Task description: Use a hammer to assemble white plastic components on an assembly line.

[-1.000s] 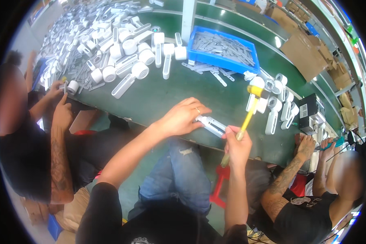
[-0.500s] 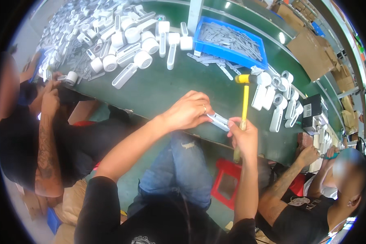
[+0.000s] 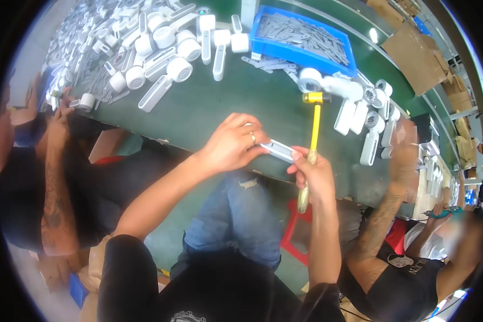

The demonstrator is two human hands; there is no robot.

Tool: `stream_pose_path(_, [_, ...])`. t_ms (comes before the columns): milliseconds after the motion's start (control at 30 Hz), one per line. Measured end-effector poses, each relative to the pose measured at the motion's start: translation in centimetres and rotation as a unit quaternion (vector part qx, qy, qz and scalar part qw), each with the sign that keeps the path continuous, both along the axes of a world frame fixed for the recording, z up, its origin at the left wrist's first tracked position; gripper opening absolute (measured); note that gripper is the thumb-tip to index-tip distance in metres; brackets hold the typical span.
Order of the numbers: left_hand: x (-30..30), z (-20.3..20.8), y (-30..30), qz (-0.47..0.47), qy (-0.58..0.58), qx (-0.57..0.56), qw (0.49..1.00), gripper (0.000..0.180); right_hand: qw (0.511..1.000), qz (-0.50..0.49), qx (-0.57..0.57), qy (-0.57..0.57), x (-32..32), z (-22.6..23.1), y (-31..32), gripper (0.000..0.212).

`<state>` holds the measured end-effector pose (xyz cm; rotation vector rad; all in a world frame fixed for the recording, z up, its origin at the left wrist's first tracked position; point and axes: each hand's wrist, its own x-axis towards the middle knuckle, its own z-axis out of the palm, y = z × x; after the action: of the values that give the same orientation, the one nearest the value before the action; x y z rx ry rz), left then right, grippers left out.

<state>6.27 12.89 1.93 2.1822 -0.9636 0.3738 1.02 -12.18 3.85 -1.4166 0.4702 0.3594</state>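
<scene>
While left hand (image 3: 235, 142), fingers curled, pinches one end of white handle (image 3: 279, 151), right hand (image 3: 313, 172) pinches other — yellow hammer (image 3: 315, 129) also clasped in it.

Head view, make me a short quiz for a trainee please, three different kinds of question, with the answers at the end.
1. True or false: the right grip holds the hammer.
2. The blue bin contains: A) cardboard boxes B) flat grey strips C) red stools.
3. How many grips hold the slim white piece?

Key:
1. True.
2. B.
3. Two: the left grip at one end, the right at the other.
</scene>
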Motion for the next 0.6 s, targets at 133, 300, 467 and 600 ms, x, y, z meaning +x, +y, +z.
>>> stream_pose_path(133, [0.7,1.8,-0.8,-0.038,-0.129,0.068,0.989,0.030,0.999,-0.015,-0.013,-0.034,-0.3,-0.6,0.6,0.033])
stream_pose_path(300, [1.6,0.8,-1.7,-0.107,-0.115,0.121,0.980,0.026,0.997,-0.039,-0.032,-0.054,-0.7,-0.5,1.0,0.028])
stream_pose_path(467, [1.7,0.5,-2.0,-0.112,-0.141,0.097,0.979,0.021,0.985,-0.049,-0.092,-0.139,-5.3,1.8,1.4,0.047])
stream_pose_path(600, [1.5,0.7,-1.7,-0.101,-0.142,0.080,0.981,0.023,0.964,-0.028,-0.238,-0.112,-11.7,4.7,1.1,0.055])
